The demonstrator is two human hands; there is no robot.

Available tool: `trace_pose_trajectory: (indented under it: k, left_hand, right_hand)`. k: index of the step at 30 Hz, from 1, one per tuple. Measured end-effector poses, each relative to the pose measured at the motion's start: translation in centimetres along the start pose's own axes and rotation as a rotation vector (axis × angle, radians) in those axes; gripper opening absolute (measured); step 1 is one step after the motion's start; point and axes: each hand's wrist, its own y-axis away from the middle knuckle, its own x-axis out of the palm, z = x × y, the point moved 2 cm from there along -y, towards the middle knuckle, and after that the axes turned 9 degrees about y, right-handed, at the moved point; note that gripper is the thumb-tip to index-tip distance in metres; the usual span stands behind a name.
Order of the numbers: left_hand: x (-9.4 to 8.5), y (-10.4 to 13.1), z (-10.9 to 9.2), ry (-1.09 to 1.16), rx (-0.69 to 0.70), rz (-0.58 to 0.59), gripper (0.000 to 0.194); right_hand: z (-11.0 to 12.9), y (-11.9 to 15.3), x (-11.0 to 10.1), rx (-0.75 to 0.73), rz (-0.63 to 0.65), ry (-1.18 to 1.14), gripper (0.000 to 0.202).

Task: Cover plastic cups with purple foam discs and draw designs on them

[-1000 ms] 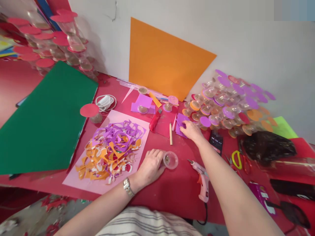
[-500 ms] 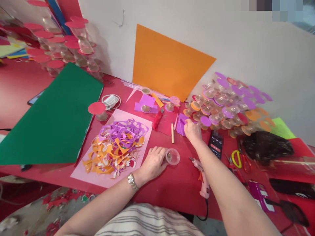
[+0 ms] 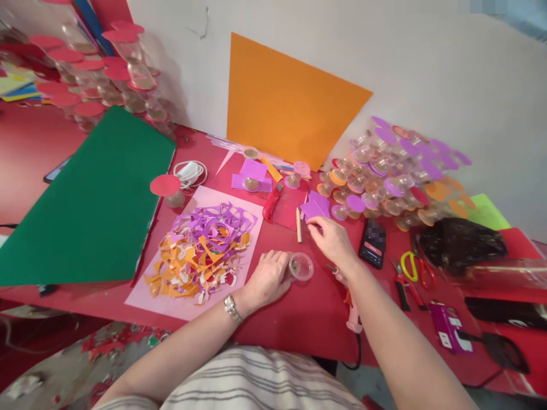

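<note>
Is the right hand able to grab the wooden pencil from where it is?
Probably yes. The right hand hovers just right of the wooden pencil, which lies bare on the red table with nothing between them. The left hand is busy holding the clear cup.

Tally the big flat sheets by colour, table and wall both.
Green sheet: 1
Orange sheet: 1
Pink sheet under the paper scraps: 1
Total: 3

The right hand (image 3: 333,242) now sits back from the purple paper squares (image 3: 315,208) it pressed a second ago, hovering above the red surface (image 3: 307,319) beside the clear cup (image 3: 301,266).
</note>
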Motion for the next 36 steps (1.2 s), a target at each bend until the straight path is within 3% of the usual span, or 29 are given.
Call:
trace_pose_trajectory:
  k: [4,7,10,12,20,24,27,31,36]
  left_hand:
    - [-0.2,-0.3,-0.1,-0.031,-0.008,0.008,0.036]
    - [-0.2,-0.5,0.0,-0.065,-0.003,0.008,0.035]
    - [0.0,-0.5,0.3,-0.084,0.021,-0.018,0.035]
    - [0.2,-0.4,0.6,-0.083,0.051,-0.048,0.038]
    - [0.5,-0.4,0.7,-0.111,0.091,-0.131,0.058]
    - [0.5,-0.6,0.4,-0.188,0.048,-0.120,0.044]
    - [0.5,-0.8,0.3,-0.228,0.015,-0.104,0.030]
    - [0.2,-1.0,0.5,-0.193,0.013,-0.134,0.028]
    - [-0.1,-1.1,0.3,-0.118,-0.024,-0.207,0.033]
  right_hand:
    - [-2.6,6.2,-2.9,0.191,-0.166,-0.069,0.031]
    - [-5.8,12.6,-4.0,0.503,-0.343,-0.108,0.037]
    - [-8.2,17.8,-2.8,0.772,-0.218,-0.174,0.047]
    - [-8.9,19.6,-1.6,0.823,-0.140,-0.212,0.049]
    - [-7.1,18.9,1.3,0.802,0.008,-0.327,0.036]
    - [-7.3,18.9,1.1,0.822,-0.015,-0.409,0.029]
    - [-7.7,19.1,0.7,0.820,-0.019,-0.534,0.036]
    - [-8.1,19.7,0.5,0.801,-0.071,-0.700,0.047]
    - [-7.9,19.7,0.1,0.833,-0.178,-0.966,0.044]
